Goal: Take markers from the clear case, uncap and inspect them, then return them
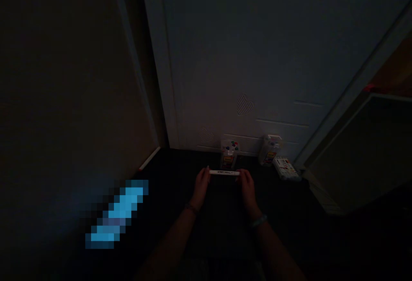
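Note:
A white marker pen (224,172) with dark print along its barrel lies level between my two hands. My left hand (202,182) pinches its left end, and my right hand (246,182) grips the right end, where a thin dark line crosses the barrel. Just behind the marker stands a clear plastic pack (228,154) with coloured spots at its top and a bright label. The scene is very dim, so the finer finger positions are hard to make out.
A second clear pack (269,150) stands against the pale panel (225,58) at the back. Beside it lies a flat white printed pack (286,168). A bright blue pixelated patch (119,212) is at left on the dark surface (222,221). A wall rises at left.

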